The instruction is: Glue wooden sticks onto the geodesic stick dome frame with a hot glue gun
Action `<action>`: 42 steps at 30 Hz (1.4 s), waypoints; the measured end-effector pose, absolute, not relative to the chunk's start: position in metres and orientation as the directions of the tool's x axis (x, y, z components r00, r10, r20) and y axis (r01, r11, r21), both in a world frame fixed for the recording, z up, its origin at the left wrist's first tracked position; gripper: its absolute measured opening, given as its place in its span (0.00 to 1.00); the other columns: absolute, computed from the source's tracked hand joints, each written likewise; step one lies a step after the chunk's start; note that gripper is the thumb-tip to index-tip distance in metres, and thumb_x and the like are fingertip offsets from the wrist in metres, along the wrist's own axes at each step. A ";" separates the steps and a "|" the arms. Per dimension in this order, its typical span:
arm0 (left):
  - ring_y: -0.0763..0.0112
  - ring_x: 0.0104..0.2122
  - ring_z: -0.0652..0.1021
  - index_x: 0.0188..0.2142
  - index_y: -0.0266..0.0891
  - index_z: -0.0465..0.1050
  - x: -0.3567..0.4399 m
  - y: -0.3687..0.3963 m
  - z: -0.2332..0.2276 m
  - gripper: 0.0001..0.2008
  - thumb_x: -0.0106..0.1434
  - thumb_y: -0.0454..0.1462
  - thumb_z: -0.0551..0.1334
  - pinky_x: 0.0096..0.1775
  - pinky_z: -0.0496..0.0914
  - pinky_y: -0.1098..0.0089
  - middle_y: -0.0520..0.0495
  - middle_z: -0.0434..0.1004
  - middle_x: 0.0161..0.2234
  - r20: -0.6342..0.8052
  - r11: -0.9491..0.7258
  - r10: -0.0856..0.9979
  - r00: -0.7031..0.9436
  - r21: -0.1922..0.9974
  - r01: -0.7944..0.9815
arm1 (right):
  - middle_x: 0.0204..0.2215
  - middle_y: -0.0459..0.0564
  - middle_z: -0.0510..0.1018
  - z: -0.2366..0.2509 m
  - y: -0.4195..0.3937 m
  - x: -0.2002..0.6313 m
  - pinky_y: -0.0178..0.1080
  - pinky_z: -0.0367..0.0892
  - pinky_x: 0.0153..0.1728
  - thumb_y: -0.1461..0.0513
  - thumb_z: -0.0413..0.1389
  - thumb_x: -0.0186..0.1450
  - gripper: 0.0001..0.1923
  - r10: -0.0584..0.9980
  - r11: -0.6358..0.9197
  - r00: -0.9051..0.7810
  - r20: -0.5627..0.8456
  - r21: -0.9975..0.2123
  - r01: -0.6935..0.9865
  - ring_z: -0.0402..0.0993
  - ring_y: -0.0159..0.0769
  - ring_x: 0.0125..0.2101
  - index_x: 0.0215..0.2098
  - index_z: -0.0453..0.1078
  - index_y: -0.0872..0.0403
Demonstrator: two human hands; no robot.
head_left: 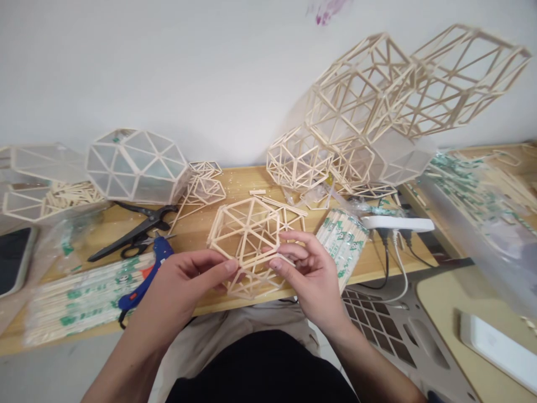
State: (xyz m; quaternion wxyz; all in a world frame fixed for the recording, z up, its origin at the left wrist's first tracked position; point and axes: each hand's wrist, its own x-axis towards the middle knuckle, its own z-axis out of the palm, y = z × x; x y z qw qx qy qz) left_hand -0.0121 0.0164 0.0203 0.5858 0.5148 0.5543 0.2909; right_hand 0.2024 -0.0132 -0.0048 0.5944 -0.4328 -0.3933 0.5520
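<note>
Behind everything, a pale wall (168,67); before it, a wooden table (239,179). At far right, a tall cluster of joined polyhedral stick frames (413,70). At right, a translucent plastic bin (465,240). At far left, a stick polyhedron with translucent panels (138,162). At near left, a flat pack of wrapped chopsticks (88,296); right of centre, a smaller pack (342,240). In the middle, at the table's near edge, a small polyhedral stick frame (246,229), held between both hands: left hand (180,280) with thumb and fingers pinched on its near left edge, right hand (314,274) with thumb and fingers close about its right corner; impossible to tell whether also gripping a loose stick there. Left of the frame, black scissors (140,228); near the left forearm, a blue glue gun (142,288). Beyond the smaller pack, to the right, a white power strip (400,224) with plugs inserted.
</note>
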 end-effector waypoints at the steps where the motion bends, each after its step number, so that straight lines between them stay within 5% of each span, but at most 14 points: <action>1: 0.72 0.27 0.79 0.27 0.45 0.86 -0.012 0.016 0.020 0.14 0.59 0.51 0.73 0.34 0.75 0.76 0.49 0.84 0.25 -0.350 0.301 0.911 0.219 0.926 0.227 | 0.35 0.45 0.88 -0.005 -0.013 0.202 0.38 0.81 0.43 0.61 0.71 0.63 0.17 0.997 0.014 0.082 -0.012 -0.950 -0.313 0.88 0.38 0.41 0.48 0.76 0.45; 10: 0.74 0.26 0.76 0.27 0.44 0.85 -0.012 0.014 0.019 0.15 0.58 0.52 0.73 0.29 0.72 0.77 0.49 0.83 0.26 -0.368 0.326 0.908 0.202 0.922 0.210 | 0.33 0.44 0.87 -0.014 -0.011 0.202 0.36 0.79 0.36 0.59 0.73 0.61 0.19 0.994 0.005 0.106 -0.027 -0.957 -0.290 0.86 0.36 0.35 0.47 0.73 0.46; 14: 0.75 0.21 0.72 0.27 0.43 0.82 -0.009 0.006 0.027 0.19 0.61 0.55 0.71 0.23 0.67 0.74 0.51 0.80 0.25 -0.313 0.244 0.937 0.153 0.903 0.353 | 0.33 0.43 0.87 -0.016 -0.011 0.202 0.38 0.81 0.39 0.59 0.72 0.62 0.16 0.993 0.065 0.117 0.035 -0.963 -0.262 0.87 0.37 0.37 0.45 0.74 0.46; 17: 0.73 0.24 0.74 0.31 0.45 0.80 -0.003 -0.005 0.034 0.14 0.65 0.51 0.69 0.28 0.69 0.71 0.53 0.79 0.27 0.044 -0.037 0.999 0.005 0.794 0.607 | 0.36 0.45 0.88 -0.017 -0.012 0.201 0.39 0.82 0.42 0.60 0.72 0.62 0.14 0.985 0.117 0.148 0.086 -0.969 -0.216 0.87 0.37 0.38 0.44 0.77 0.45; 19: 0.69 0.33 0.79 0.39 0.47 0.81 0.002 -0.010 0.036 0.05 0.67 0.43 0.69 0.38 0.73 0.68 0.51 0.83 0.36 0.373 -0.321 0.924 0.085 0.634 0.704 | 0.37 0.46 0.88 -0.017 -0.013 0.201 0.40 0.82 0.43 0.61 0.73 0.61 0.13 0.980 0.135 0.170 0.106 -0.977 -0.168 0.87 0.38 0.39 0.43 0.80 0.46; 21: 0.66 0.42 0.81 0.46 0.48 0.81 0.006 -0.010 0.035 0.08 0.68 0.35 0.68 0.47 0.73 0.65 0.49 0.84 0.43 0.540 -0.540 0.802 0.256 0.472 0.696 | 0.38 0.47 0.88 -0.017 -0.014 0.200 0.41 0.83 0.44 0.61 0.73 0.61 0.12 0.977 0.147 0.174 0.122 -0.980 -0.137 0.87 0.39 0.40 0.43 0.82 0.45; 25: 0.64 0.46 0.81 0.52 0.46 0.78 0.012 -0.005 0.031 0.15 0.69 0.29 0.66 0.52 0.70 0.61 0.50 0.86 0.44 0.564 -0.678 0.700 0.438 0.332 0.656 | 0.38 0.45 0.89 -0.015 -0.015 0.198 0.40 0.84 0.43 0.62 0.72 0.62 0.12 0.975 0.169 0.171 0.145 -0.976 -0.136 0.88 0.38 0.38 0.43 0.83 0.44; 36: 0.69 0.36 0.81 0.50 0.44 0.78 0.015 0.000 0.032 0.12 0.71 0.29 0.64 0.46 0.68 0.61 0.51 0.86 0.39 0.587 -0.715 0.660 0.468 0.302 0.630 | 0.39 0.46 0.90 -0.017 -0.018 0.204 0.45 0.84 0.43 0.62 0.71 0.64 0.11 0.946 0.275 0.161 0.282 -0.959 0.062 0.88 0.43 0.39 0.44 0.85 0.41; 42: 0.68 0.37 0.80 0.51 0.41 0.77 0.013 0.001 0.030 0.13 0.70 0.27 0.65 0.47 0.67 0.60 0.49 0.85 0.40 0.563 -0.727 0.657 0.502 0.298 0.618 | 0.37 0.46 0.90 -0.013 -0.014 0.203 0.43 0.83 0.42 0.61 0.73 0.62 0.11 0.977 0.154 0.161 0.140 -0.985 -0.075 0.88 0.41 0.37 0.42 0.84 0.43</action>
